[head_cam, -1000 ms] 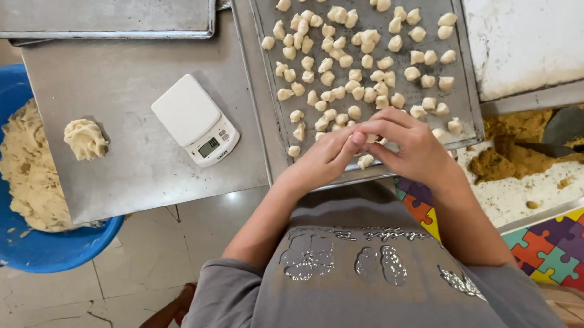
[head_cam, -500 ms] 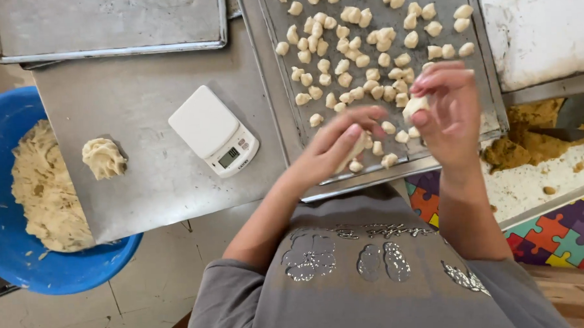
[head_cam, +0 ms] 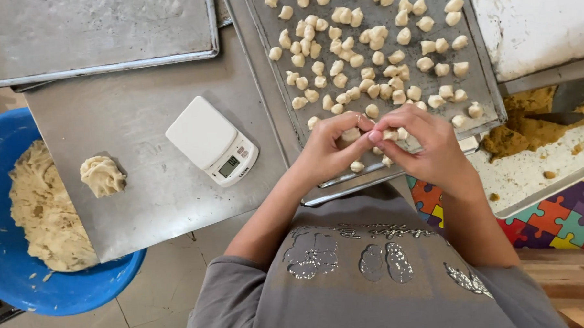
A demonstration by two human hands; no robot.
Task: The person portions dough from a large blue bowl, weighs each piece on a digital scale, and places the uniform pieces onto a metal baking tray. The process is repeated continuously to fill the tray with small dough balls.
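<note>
Left hand: left hand (head_cam: 330, 150) raised over the near edge of the rectangular grey metal baking tray (head_cam: 490, 89), fingers curled inward, fingertips meeting those of the other hand around a small pale lump of dough (head_cam: 350, 135).
Right hand: right hand (head_cam: 427, 143) opposite, fingers bent and closed on the same spot, pinching pale dough (head_cam: 389, 135) between thumb and fingertips.
Grip: both closed on dough; whether one lump shared or two separate bits, cannot tell.
Dough in hand: at the tray's front rim, just above it, between the two sets of fingertips.
Tray contents: many small cream-coloured dough pieces (head_cam: 366, 51) scattered across the tray, denser in the middle, a few right beneath the hands.
Scale: small white digital kitchen scale (head_cam: 212, 141) with a grey display, lying tilted on the flat steel sheet (head_cam: 131, 189), left of the tray and well apart from both hands.
Loose portion: ridged lump of cream dough (head_cam: 101, 176) resting on the steel sheet's left part.
Bowl: large round blue plastic bowl (head_cam: 70, 291) partly under the steel sheet, holding a big mass of the same pale dough (head_cam: 38, 218).
Second tray: bare grey metal tray (head_cam: 100, 35) at top left.
Right side: shallow tray with brown crumbly residue (head_cam: 530, 133); multicoloured puzzle-pattern floor mat (head_cam: 553, 216) below it.
Clothing: grey long-sleeved top (head_cam: 373, 277) with silvery decoration.
</note>
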